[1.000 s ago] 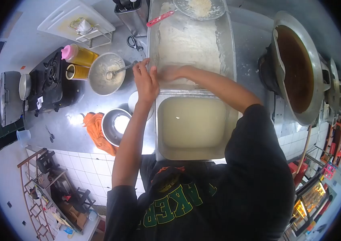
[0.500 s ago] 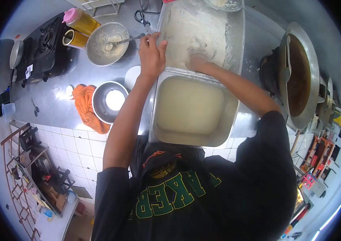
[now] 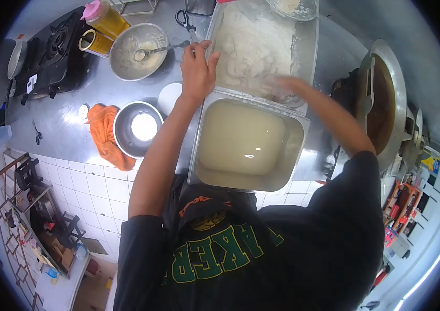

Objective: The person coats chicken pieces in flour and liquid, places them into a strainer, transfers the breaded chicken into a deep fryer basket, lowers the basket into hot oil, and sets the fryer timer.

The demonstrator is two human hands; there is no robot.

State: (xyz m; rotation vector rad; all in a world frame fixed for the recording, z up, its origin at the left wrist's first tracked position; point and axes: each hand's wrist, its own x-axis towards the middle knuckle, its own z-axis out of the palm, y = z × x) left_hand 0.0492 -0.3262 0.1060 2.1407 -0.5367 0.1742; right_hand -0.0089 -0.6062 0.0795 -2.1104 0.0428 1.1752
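My left hand [image 3: 198, 72] holds the left rim of a deep metal tray [image 3: 310, 57], its thumb on the inner side and its fingers over the edge. White flour [image 3: 261, 36] covers the tray's bottom, with lumpy, flour-coated pieces [image 3: 246, 70] at the near end. Over the tray's near right corner is my right hand [image 3: 286, 88], floury and smeared by motion, so its fingers cannot be made out. Directly below, against the flour tray, stands a second metal pan [image 3: 293, 147] of pale, cloudy liquid [image 3: 243, 127].
On the left stand a steel bowl with a ladle [image 3: 142, 53], a smaller bowl [image 3: 138, 129], an orange cloth [image 3: 105, 137], scissors [image 3: 182, 19] and an oil jug [image 3: 107, 22]. A black stove [image 3: 56, 57] lies farther left. A large wok of brown oil [image 3: 381, 103] stands at right.
My right hand has moved right and toward me, from the flour's near middle to the tray's near right corner. Lumpy pieces now show there. The left hand stays on the rim.
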